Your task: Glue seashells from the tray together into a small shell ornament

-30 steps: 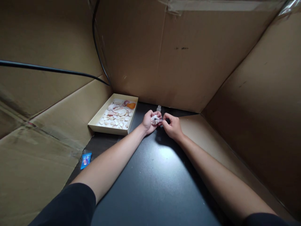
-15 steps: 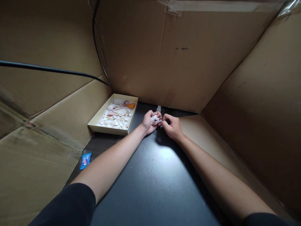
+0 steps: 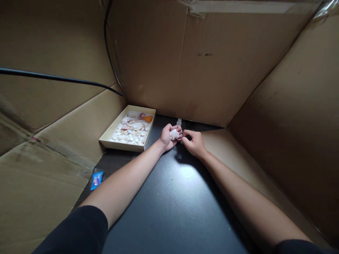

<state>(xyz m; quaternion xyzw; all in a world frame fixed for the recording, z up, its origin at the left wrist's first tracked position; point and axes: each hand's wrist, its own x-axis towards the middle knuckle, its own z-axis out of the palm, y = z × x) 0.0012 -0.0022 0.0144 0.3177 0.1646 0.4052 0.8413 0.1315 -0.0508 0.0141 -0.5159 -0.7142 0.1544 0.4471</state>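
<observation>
My left hand [image 3: 166, 137] holds a small white fan-shaped seashell [image 3: 174, 134] between thumb and fingers, above the black tabletop [image 3: 172, 204]. My right hand [image 3: 194, 143] is pinched closed right beside the shell, fingertips touching or nearly touching its right edge; what it pinches is too small to tell. A small clear bottle [image 3: 179, 122] stands just behind the hands. To the left, a shallow cream tray [image 3: 106, 141] holds several shells, white, pinkish and one orange.
Cardboard walls [image 3: 201, 70] enclose the table on the left, back and right. A black cable [image 3: 60, 79] runs across the left wall. A blue wrapped candy [image 3: 96, 179] lies at the table's left edge.
The shell has turned slightly in my left hand and shows more of its white face. Both hands stay in the same place.
</observation>
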